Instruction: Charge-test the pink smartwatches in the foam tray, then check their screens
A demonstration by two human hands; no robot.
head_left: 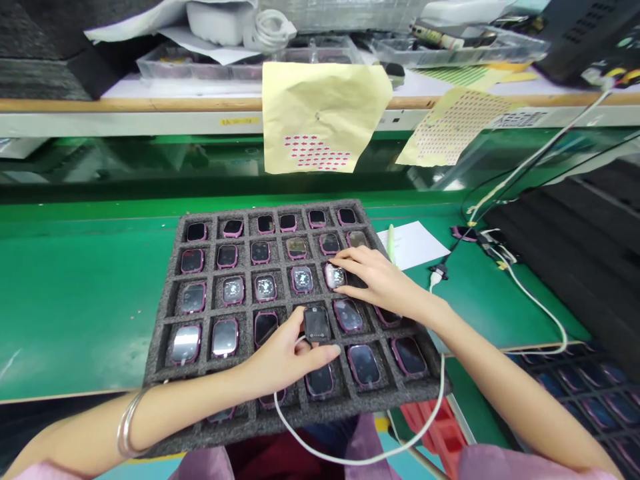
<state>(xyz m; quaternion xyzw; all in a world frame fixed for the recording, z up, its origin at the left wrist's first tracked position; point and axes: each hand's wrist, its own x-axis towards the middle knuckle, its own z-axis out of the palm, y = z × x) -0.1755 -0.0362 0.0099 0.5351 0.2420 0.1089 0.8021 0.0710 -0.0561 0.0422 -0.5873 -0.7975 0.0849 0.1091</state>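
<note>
A dark grey foam tray [295, 417] holds rows of square watch faces with purple frames, one per compartment. Several in the middle row have lit screens, such as one watch [302, 279]. My left hand [285, 350] holds a small black square device [317, 325] between thumb and fingers above the tray; a white cable [350, 460] runs from that hand. My right hand [370, 277] has its thumb and fingertips around the edges of a lit watch [335, 275] in its compartment in the middle row.
White paper [417, 245] with a green pen [391, 244] lies behind the tray. Cables and connectors [439, 273] are at the right, beside black foam [575, 220]. Another watch tray [590, 393] is at lower right. Yellow sticker sheets [325, 110] hang from the shelf.
</note>
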